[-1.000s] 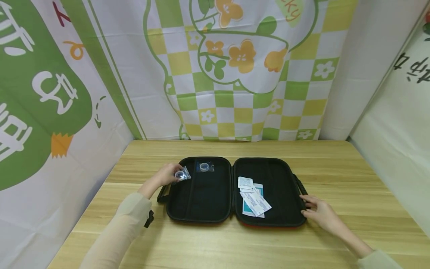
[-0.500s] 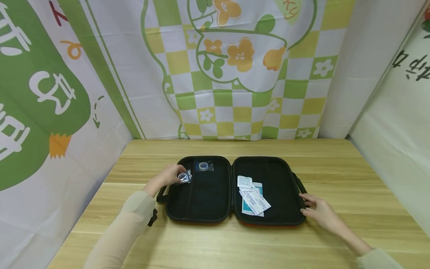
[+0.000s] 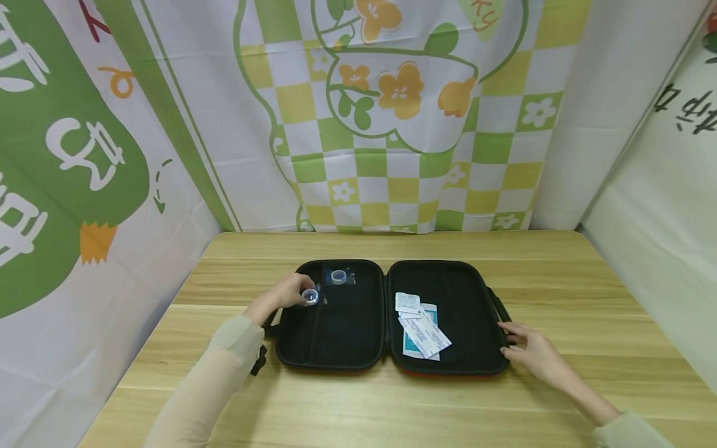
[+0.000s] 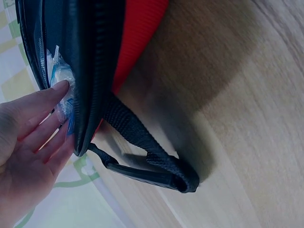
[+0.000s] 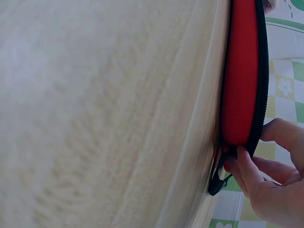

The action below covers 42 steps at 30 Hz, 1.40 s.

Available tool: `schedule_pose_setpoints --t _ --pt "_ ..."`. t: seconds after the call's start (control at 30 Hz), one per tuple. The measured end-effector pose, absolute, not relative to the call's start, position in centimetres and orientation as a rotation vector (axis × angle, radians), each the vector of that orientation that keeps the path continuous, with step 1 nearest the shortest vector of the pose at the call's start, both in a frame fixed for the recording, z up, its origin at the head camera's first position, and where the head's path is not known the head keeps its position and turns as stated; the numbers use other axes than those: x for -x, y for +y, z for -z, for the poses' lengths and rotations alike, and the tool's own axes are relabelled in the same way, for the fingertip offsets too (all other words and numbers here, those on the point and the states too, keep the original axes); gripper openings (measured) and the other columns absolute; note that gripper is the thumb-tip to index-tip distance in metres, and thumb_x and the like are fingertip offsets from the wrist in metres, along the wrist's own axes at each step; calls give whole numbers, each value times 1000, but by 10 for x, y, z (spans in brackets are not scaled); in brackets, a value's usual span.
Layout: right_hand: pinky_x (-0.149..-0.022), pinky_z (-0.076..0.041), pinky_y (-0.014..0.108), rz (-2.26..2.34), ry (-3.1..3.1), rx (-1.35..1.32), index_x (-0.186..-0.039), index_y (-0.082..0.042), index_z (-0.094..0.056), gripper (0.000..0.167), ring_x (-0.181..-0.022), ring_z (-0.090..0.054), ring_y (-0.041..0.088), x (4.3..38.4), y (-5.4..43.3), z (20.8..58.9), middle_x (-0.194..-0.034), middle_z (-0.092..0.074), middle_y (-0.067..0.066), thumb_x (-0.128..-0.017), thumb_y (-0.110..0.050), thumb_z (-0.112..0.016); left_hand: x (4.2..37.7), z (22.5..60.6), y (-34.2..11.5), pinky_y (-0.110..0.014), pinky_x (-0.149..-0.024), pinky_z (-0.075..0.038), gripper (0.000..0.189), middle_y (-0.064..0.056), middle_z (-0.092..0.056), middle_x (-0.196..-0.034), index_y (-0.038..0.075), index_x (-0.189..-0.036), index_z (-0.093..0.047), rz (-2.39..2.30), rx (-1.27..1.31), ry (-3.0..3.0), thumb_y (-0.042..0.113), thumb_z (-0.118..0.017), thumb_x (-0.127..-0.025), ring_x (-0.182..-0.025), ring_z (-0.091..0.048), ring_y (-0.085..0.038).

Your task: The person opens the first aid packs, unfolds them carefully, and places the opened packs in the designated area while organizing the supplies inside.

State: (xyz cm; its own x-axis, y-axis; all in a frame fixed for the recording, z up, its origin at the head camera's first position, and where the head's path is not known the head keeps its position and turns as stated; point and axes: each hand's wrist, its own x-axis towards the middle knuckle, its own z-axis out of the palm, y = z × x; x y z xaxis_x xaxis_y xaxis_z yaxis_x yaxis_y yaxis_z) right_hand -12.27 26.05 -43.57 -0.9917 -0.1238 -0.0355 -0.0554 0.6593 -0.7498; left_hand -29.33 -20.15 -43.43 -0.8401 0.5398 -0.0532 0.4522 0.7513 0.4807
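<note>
A zip case [image 3: 347, 339] lies spread flat on the table, black inside and red outside. Over the far left corner of its left half, my left hand [image 3: 287, 291] pinches a tape roll [image 3: 310, 297] in clear plastic. The left wrist view shows the thumb on the crinkled wrapper [image 4: 61, 73], just inside the case's rim. A second wrapped tape roll [image 3: 338, 277] lies at the back of that half. My right hand [image 3: 532, 353] holds the right rim beside the handle; in the right wrist view its fingers touch the zipped edge and the red shell [image 5: 241, 80].
In the case's right half, white packets [image 3: 427, 338] and a small white sachet [image 3: 407, 303] overlap a teal-and-white packet [image 3: 412, 356]. A black strap handle [image 4: 142, 175] sticks out from the left side. Printed curtains [image 3: 403, 186] hang behind the wooden table [image 3: 392, 410].
My left hand has moved a little to the right with the wrapped tape roll, further over the case's left half. The right hand stays at the rim. The head view has shifted slightly.
</note>
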Motion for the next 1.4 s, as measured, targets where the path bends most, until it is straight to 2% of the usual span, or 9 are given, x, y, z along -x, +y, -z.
schedule_pose_setpoints --t 0.4,0.53,0.67,0.83,1.07,1.13,1.2,1.3,1.4 --pt "-67 -50 27 1261 2800 160 -123 13 -42 50 -102 -49 44 123 261 437 -124 -37 36 -80 -4 -60 285 431 -197 -41 -84 -43 36 -16 -60 -108 1 -106 -62 -627 -761 2776 2 -71 -70 -101 -53 -30" --pt "-67 -50 26 1249 2811 165 -123 13 -43 50 -102 -50 44 122 260 437 -124 -38 36 -80 -4 -60 286 434 -198 -43 -84 -43 37 -17 -59 -106 3 -106 -63 -608 -783 2812 5 -72 -70 -100 -51 -32" --pt "-67 -50 26 1249 2795 158 -124 13 -42 50 -102 -49 44 122 260 436 -124 -36 36 -80 -4 -60 286 436 -200 -41 -78 -43 37 -17 -59 -101 3 -104 -65 -623 -823 2823 6 -73 -68 -90 -51 -29" --pt "-68 -50 27 1257 2791 166 -123 13 -41 49 -102 -49 45 123 260 436 -124 -36 37 -80 -3 -58 286 437 -201 -30 -66 -41 37 -13 -63 -96 2 -102 -66 -666 -805 2790 3 -74 -66 -72 -46 -19" --pt "-68 -51 28 1259 2768 151 -124 13 -41 50 -103 -48 46 123 261 435 -125 -35 37 -81 -4 -58 281 431 -199 -23 -53 -34 39 -12 -60 -86 0 -106 -63 -771 -689 2710 -5 -69 -67 -61 -39 -14" --pt "-68 -50 27 1260 2770 149 -124 13 -41 50 -103 -48 45 123 260 435 -125 -35 37 -81 -4 -59 280 430 -199 -23 -52 -35 40 -16 -60 -92 -1 -109 -62 -819 -651 2680 -6 -67 -69 -65 -45 -16" --pt "-68 -50 27 1259 2772 149 -124 13 -41 50 -103 -48 46 123 260 435 -125 -35 37 -81 -4 -59 280 431 -200 -26 -56 -42 41 -20 -58 -100 -2 -112 -59 -881 -608 2649 -5 -66 -71 -74 -53 -22" --pt "-68 -50 27 1262 2762 145 -125 13 -40 50 -104 -47 46 123 260 435 -125 -35 37 -81 -4 -58 308 473 -216 -29 -63 -48 42 -17 -57 -106 4 -114 -58 -1055 -678 2596 8 -69 -74 -88 -57 -24" --pt "-68 -50 27 1259 2750 142 -125 13 -39 51 -105 -46 46 123 261 435 -126 -34 37 -81 -5 -58 339 520 -234 -29 -62 -49 47 -12 -57 -96 8 -118 -56 -1212 -766 2540 15 -71 -73 -79 -58 -19"
